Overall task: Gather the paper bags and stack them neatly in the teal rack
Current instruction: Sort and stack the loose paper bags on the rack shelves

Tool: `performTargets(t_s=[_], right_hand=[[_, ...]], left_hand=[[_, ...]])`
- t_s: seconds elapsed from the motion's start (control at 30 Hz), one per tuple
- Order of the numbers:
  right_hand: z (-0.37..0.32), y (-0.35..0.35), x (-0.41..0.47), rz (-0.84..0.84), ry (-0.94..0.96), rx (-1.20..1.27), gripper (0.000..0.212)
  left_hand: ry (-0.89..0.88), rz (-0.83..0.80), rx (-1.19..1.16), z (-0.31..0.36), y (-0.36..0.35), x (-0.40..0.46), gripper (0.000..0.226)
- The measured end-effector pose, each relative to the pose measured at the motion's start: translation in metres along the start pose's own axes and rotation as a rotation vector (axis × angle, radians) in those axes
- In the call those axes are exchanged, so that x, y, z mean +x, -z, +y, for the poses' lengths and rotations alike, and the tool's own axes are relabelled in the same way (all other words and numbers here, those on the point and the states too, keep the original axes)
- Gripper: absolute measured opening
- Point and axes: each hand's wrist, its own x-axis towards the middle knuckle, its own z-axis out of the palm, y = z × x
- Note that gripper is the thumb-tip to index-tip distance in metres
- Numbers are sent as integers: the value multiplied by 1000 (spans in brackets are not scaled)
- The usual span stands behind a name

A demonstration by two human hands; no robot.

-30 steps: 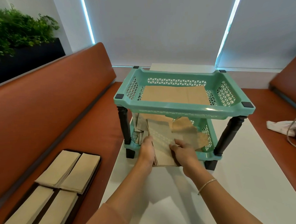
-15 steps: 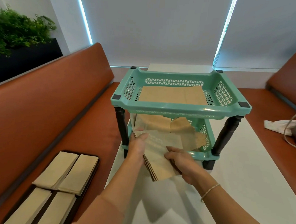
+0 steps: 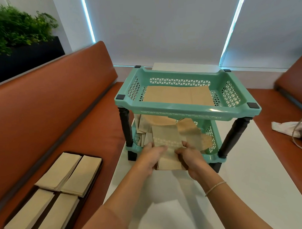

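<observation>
A teal two-tier rack (image 3: 186, 109) with black legs stands on the white table. Flat brown paper bags (image 3: 178, 95) lie neatly in its top tier. Several bags (image 3: 190, 131) lie jumbled in the lower tier. My left hand (image 3: 150, 156) and my right hand (image 3: 190, 157) grip a small stack of paper bags (image 3: 167, 140) from either side at the front of the lower tier. The far half of the stack reaches into the tier and its near end sticks out over the table.
A black tray (image 3: 97, 170) with more stacks of paper bags (image 3: 69, 173) lies on the orange bench seat at the left. A white cloth bag (image 3: 286, 126) with a cord lies on the right bench. A planter (image 3: 24, 41) stands behind the left backrest.
Both hands turned the tilted stack straight and pushed it further into the lower tier. My left hand slid back from the stack's far corner to its near side.
</observation>
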Motion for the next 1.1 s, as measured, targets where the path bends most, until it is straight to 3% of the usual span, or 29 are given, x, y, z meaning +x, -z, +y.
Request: performTargets(t_s=[0.13,0.27,0.47,0.57,0.8,1.0,1.1], right_hand=[[-9,1,9,19,105,-106,12],[-27,23,41,251,280,-798,40],[-34,30,71,13,191,-1340,72],[-36,27,78,-46,171,-1326,79],[-41,23,85,23,124,-1335,93],[-39,11,74,88,24,-985,60],[-32,7,79,125,-40,-788,54]], left_hand=[[-58,100,57,-1,-2,7,43],[-73,177,105,4,7,16,46],[-112,193,104,2,16,23,40],[-110,187,93,2,18,25,44],[-114,191,80,-1,20,30,56],[-105,198,96,0,18,28,54],[-88,185,86,-1,18,26,58]])
